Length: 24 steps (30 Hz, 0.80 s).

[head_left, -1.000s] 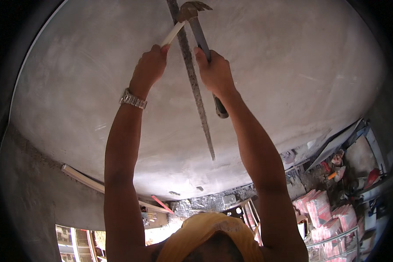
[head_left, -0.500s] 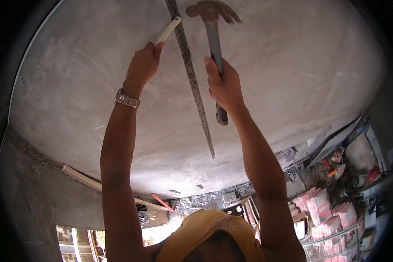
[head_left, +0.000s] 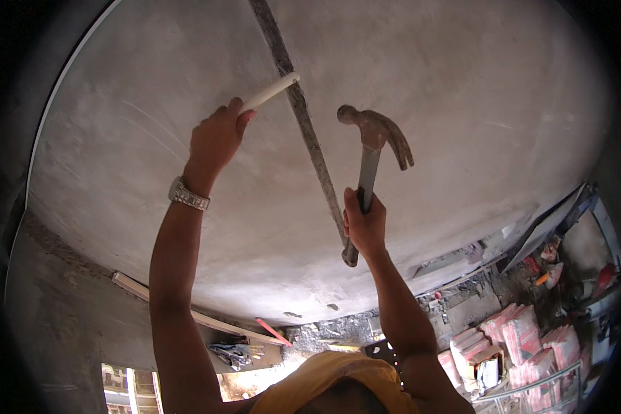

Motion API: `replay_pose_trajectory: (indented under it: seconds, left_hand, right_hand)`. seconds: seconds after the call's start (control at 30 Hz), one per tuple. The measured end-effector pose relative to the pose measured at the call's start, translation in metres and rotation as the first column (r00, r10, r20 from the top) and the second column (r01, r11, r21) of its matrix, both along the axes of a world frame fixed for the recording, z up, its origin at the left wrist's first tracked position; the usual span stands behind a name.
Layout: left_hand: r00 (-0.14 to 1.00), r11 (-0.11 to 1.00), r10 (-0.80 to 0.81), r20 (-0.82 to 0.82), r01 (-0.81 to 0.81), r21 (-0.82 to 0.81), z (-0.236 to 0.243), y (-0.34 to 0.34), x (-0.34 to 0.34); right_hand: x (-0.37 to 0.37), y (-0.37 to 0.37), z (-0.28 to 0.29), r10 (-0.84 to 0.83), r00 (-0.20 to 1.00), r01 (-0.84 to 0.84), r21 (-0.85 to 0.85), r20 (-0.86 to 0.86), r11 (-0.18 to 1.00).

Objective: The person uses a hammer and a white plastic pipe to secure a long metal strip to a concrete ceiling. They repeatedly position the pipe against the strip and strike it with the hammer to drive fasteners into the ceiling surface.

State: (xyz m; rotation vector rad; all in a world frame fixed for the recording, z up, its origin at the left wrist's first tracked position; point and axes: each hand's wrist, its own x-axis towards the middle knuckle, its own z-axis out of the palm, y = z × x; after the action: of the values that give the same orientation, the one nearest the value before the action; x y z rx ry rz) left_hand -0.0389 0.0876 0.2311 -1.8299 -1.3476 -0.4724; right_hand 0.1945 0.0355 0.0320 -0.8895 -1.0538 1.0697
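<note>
My left hand (head_left: 217,141), with a metal-banded watch (head_left: 188,194) on its wrist, is closed around a narrow cream-coloured strip with a rounded end (head_left: 272,91). I cannot tell what kind of tool it is. Its free end lies across a dark, rough groove (head_left: 303,121) that runs lengthwise down a grey plastered wall (head_left: 455,103). To the right of the groove, my right hand (head_left: 366,224) grips a claw hammer (head_left: 368,162) by its dark handle. The hammer's head points up, claw to the right, and is apart from the strip. The handle's butt end overlaps the groove's lower end in view.
Pink-and-white sacks (head_left: 521,334) are piled on the floor at lower right, by a metal rail (head_left: 531,386) and an open cardboard box (head_left: 486,369). A pale length of trim (head_left: 214,324) and a red stick (head_left: 274,332) lie along the wall's foot. Rubble covers the ground there.
My right hand has drawn the hammer down and slightly right, away from the strip. My left hand and the strip appear lower in view, the strip now reaching further across the groove; the view has shifted too.
</note>
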Motion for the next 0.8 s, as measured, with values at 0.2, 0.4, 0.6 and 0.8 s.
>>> replay_pose_trajectory:
  seconds: [0.2,0.4,0.6,0.8]
  left_hand:
    - [0.998,0.999,0.001,0.061,0.001,-0.038,-0.009,-0.001,0.0]
    - [0.991,0.997,-0.033,0.129,0.041,-0.066,-0.012,0.0,-0.002]
    - [0.965,0.981,-0.05,0.256,0.096,-0.17,-0.007,-0.002,0.007]
    - [0.968,0.985,0.028,0.248,0.016,-0.175,-0.009,0.002,0.01]
  right_hand:
    - [-0.018,0.003,-0.001,0.054,0.996,-0.051,0.042,-0.077,0.998]
    - [-0.039,0.008,0.01,0.002,0.992,0.018,0.159,-0.129,0.987]
    - [-0.062,0.05,0.047,-0.146,0.979,0.186,0.336,-0.14,0.923]
    - [-0.032,0.048,0.091,-0.164,0.975,0.12,0.267,0.151,0.956]
